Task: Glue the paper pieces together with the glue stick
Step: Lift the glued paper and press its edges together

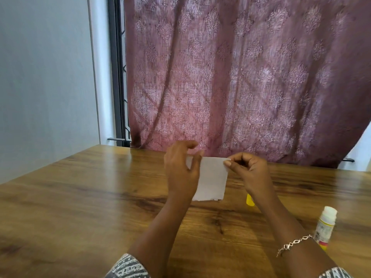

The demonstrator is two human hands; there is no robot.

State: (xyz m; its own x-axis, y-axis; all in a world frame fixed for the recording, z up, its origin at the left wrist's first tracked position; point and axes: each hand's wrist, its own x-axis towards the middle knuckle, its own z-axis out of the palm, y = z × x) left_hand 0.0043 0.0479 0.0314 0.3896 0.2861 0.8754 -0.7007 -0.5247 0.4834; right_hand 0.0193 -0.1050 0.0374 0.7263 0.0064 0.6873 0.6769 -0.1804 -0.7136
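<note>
Wooden table (80, 197). Paper (212, 177) was pinched at its left edge by left hand (180, 169) and at its top right corner by right hand (247, 169). Glue stick (325, 225) stood right of paper. Judged: aligning pieces; pressing next.

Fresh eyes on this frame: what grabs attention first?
The white paper, held up mid-frame over the wooden table: left hand grips its left edge, right hand pinches its top right corner. A mauve patterned curtain fills the background. An uncapped glue stick stands on the table at lower right.
</note>
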